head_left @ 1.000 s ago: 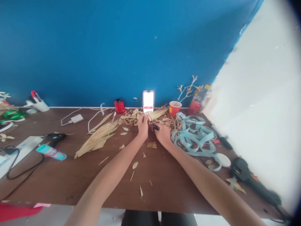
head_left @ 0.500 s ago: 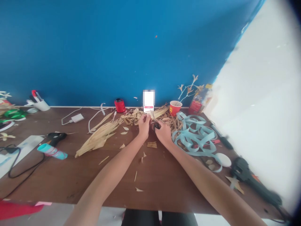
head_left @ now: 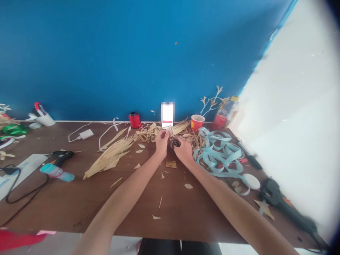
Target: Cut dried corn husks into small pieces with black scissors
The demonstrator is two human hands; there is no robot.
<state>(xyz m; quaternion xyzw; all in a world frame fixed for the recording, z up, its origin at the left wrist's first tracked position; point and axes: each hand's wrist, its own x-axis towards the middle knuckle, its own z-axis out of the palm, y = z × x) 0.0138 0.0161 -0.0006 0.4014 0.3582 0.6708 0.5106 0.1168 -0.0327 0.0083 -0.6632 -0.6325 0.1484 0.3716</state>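
Note:
My right hand (head_left: 183, 150) is closed around the dark handles of a pair of scissors (head_left: 175, 142), whose blades point up and away from me. Close beside it, my left hand (head_left: 162, 141) has its fingers pinched together near the blades; whatever is between the fingertips is too small to make out. Behind both hands lies a heap of dried corn husk scraps (head_left: 152, 131). A bundle of long pale husks (head_left: 113, 157) rests to the left. On the wood below my right wrist sits a small oval husk piece (head_left: 188, 186), with a squarish scrap (head_left: 171, 164) above it.
A lit phone (head_left: 167, 115) stands against the blue wall. Tangled light-blue ribbon (head_left: 223, 156), a red paper cup (head_left: 197, 123) and a black glue gun (head_left: 287, 205) are on the right. Leftward are a red spool (head_left: 135, 120), a charger (head_left: 86, 134) and a blue tube (head_left: 57, 172).
An oval husk piece now shows on the table below my right wrist. A thin sliver near the front has shifted right. Both hands stay close together, scissors still in the right.

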